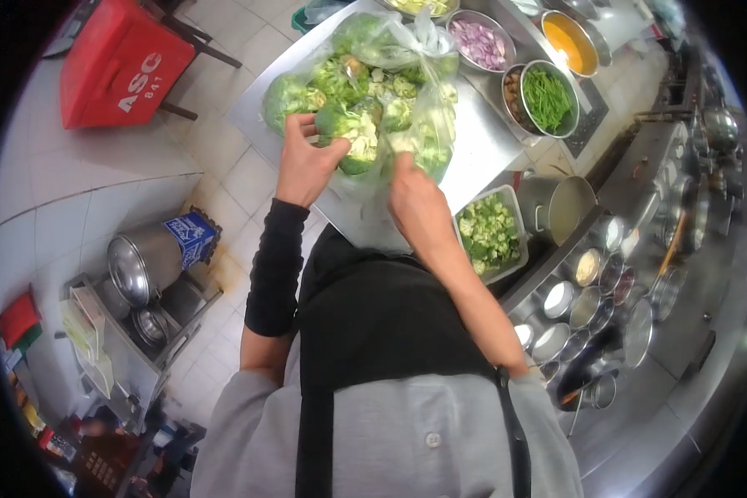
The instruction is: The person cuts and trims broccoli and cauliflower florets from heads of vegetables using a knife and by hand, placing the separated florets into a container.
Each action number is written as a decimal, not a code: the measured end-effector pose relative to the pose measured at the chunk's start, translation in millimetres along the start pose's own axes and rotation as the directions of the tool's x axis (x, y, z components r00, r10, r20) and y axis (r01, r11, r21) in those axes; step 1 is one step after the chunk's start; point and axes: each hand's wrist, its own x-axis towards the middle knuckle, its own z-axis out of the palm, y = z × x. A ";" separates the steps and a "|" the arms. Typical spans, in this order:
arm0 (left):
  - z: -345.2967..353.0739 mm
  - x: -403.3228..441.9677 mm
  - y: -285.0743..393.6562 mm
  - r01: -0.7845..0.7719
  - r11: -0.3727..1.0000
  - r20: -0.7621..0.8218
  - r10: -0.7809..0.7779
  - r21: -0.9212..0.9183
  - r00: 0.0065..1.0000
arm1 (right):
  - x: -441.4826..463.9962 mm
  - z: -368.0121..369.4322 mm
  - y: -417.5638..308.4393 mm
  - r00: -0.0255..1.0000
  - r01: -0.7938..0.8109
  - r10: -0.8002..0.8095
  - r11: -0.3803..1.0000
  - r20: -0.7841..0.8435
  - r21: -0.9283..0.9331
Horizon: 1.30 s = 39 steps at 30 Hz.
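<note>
While left hand [307, 166] holds broccoli head [353, 139] amid clear bag [422, 62] on metal surface [477, 137], right hand [415, 199] just beside, blurred, cannot tell whether gripping; tub [519, 203] of cut pieces [485, 228] near right forearm [473, 303].

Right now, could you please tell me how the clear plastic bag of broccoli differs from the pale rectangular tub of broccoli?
The clear plastic bag is limp and crumpled; the pale rectangular tub is stiff. The bag holds large broccoli chunks; the tub holds small cut pieces. The left hand and right hand are at the bag; neither touches the tub. Both hold green broccoli.
</note>
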 end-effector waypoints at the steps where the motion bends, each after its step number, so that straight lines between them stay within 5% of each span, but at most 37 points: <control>1: -10.2 -2.4 0.1 -0.017 0.998 -0.016 0.016 -0.065 1.000 | -12.1 -16.7 -5.5 0.999 -0.024 0.026 0.999 -0.027 0.040; 7: -53.6 3.3 -8.4 0.116 0.809 0.090 -0.079 -0.576 0.993 | -38.0 -58.7 7.2 0.997 -0.061 0.068 0.988 -0.045 0.140; 13: -17.8 3.0 -25.0 -0.002 0.946 0.008 0.005 -0.324 1.000 | -57.9 -65.1 22.8 0.995 -0.103 0.101 0.945 0.025 0.311; 16: -1.3 11.4 -39.9 -0.207 0.965 -0.030 0.214 0.159 0.976 | -66.0 -61.0 33.1 0.993 -0.112 0.093 0.943 0.074 0.314; 17: 4.0 9.7 -42.5 -0.144 0.962 -0.064 0.163 0.234 0.985 | -67.6 -60.0 33.2 0.995 -0.097 0.090 0.943 0.036 0.317; 19: 9.1 14.4 -53.5 -0.145 0.953 -0.075 0.170 0.267 0.983 | -73.5 -56.6 28.4 0.996 -0.069 0.086 0.943 -0.036 0.327; 22: 15.1 9.9 -42.8 -0.112 0.948 -0.090 0.145 0.298 0.985 | -83.9 -75.1 9.6 0.994 -0.046 0.054 0.995 0.093 -0.087; 25: 22.1 12.9 -35.4 -0.097 0.932 -0.096 0.139 0.349 0.986 | -92.9 -90.1 -0.4 0.991 0.013 0.019 0.972 0.133 -0.236; 39: 37.8 12.9 -31.0 -0.220 0.891 -0.090 0.276 0.397 0.957 | -106.0 -100.4 -8.5 0.991 0.023 0.022 0.944 0.132 -0.331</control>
